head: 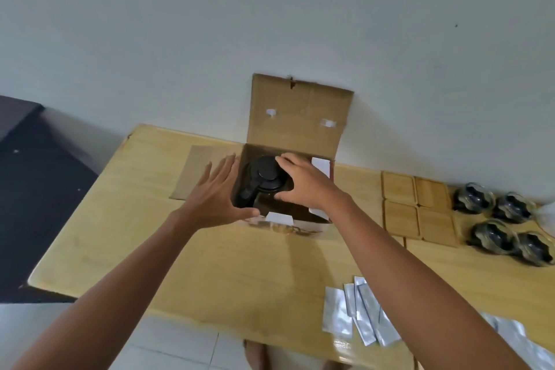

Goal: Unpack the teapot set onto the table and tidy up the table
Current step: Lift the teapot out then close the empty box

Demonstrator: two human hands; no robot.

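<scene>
An open cardboard box [297,117] stands at the far middle of the yellow wooden table [126,219], its lid flap upright. Inside sits a dark teapot [264,180] with a black lid. My right hand [303,183] reaches into the box, fingers and thumb curled around the teapot's top from the right. My left hand [216,195] is spread flat against the box's left side, holding nothing. To the right lie several bamboo coasters [402,216] and several dark glass cups [492,234].
Several silver foil packets [360,309] lie near the table's front edge on the right. A flat cardboard flap [195,171] rests left of the box. A dark piece of furniture [33,189] stands left of the table, with a white wall behind.
</scene>
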